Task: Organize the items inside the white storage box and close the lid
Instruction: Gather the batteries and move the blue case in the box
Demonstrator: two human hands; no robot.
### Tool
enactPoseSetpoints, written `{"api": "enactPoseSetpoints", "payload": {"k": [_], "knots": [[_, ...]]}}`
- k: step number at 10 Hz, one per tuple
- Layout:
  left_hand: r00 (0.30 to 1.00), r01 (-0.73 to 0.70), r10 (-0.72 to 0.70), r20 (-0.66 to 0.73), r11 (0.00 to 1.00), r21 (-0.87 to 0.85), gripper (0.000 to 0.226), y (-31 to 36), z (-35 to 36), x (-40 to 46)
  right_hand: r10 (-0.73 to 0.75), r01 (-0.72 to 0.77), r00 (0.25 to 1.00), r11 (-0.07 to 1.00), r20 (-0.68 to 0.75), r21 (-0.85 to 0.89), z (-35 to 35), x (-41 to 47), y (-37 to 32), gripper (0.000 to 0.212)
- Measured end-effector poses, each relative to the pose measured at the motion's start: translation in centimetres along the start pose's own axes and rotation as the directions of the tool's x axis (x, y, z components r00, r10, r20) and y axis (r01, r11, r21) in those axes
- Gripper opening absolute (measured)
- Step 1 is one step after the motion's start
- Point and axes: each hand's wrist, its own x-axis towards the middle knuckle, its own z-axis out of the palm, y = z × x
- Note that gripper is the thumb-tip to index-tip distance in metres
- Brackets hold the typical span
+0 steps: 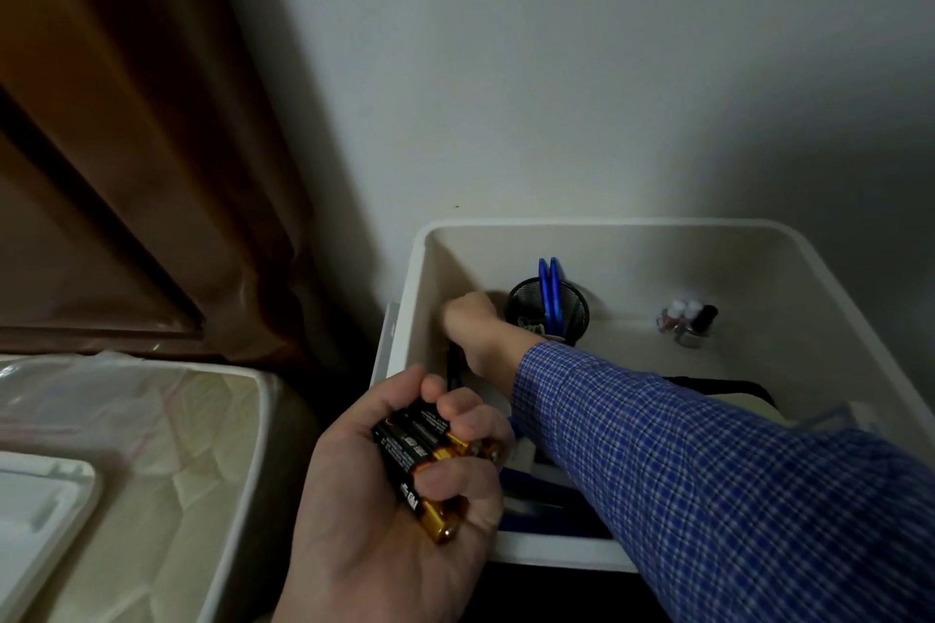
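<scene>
White plastic storage box sits open against the wall, both my hands at its left end. My left hand is palm up at the box's near-left corner, fingers curled round a bunch of black-and-gold batteries, gold ends pointing toward the box. My right hand, blue checked sleeve crossing over the box, reaches down inside along the left wall; its fingers are out of sight, so I cannot tell whether they grip anything. Just right of that hand stands a black mesh cup holding blue pens. Farther right, at the back wall, a cluster of small bottles. Under my right forearm lie dark and blue items, unclear. Left of my left hand, well apart, a second white bin and a flat white lid.
</scene>
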Motion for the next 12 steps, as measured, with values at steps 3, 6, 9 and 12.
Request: {"api": "enactPoseSetpoints", "payload": {"k": [3,6,9,12], "knots": [[1.0,-0.001,0.0,0.013,1.0,0.019,0.01,0.0,-0.1,-0.1,-0.374,0.29,0.919,0.855,-0.123,-0.431,-0.8,-2.0,0.5,0.008],[0.997,-0.042,0.047,-0.059,0.995,0.086,0.021,-0.8,-0.8,0.2,-0.513,0.513,0.858,0.856,0.01,-0.069,-9.7,-14.1,-1.3,0.009],[0.99,0.03,0.006,-0.141,0.966,0.256,0.019,-6.3,-0.7,0.9,-0.722,0.704,0.68,0.692,-0.126,-0.163,-12.9,-26.1,4.4,0.016],[0.989,0.122,-0.088,-0.121,0.944,0.307,0.023,-9.5,-1.3,0.8,-0.913,0.722,0.334,0.408,-0.235,-0.559,-12.8,-27.3,8.5,0.012]]}}
